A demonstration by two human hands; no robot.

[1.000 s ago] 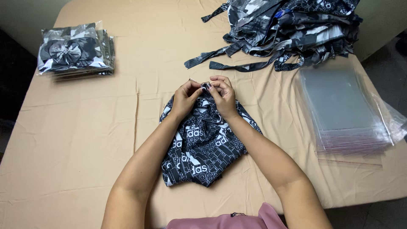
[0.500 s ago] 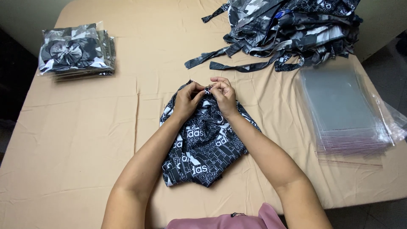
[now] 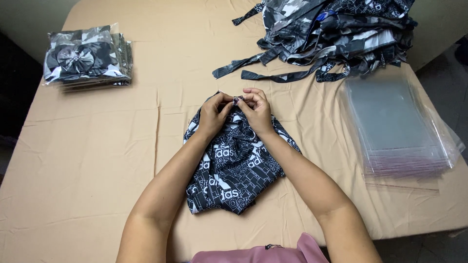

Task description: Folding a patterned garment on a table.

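A black cloth piece with white print (image 3: 234,168) lies bunched on the tan-covered table (image 3: 97,156) in front of me. My left hand (image 3: 214,114) and my right hand (image 3: 256,109) meet at its far edge. The fingertips of both pinch a small gathered bit of the cloth, with a small shiny thing between them that is too small to make out. Both forearms rest over the cloth.
A heap of black, grey and white cloth pieces with loose straps (image 3: 331,34) lies at the far right. A stack of clear plastic bags (image 3: 395,126) sits at the right. Bagged finished pieces with a bow on top (image 3: 85,56) are stacked at the far left.
My fingertips have shifted slightly on the gathered edge of the cloth; hands and cloth stay in the same place.
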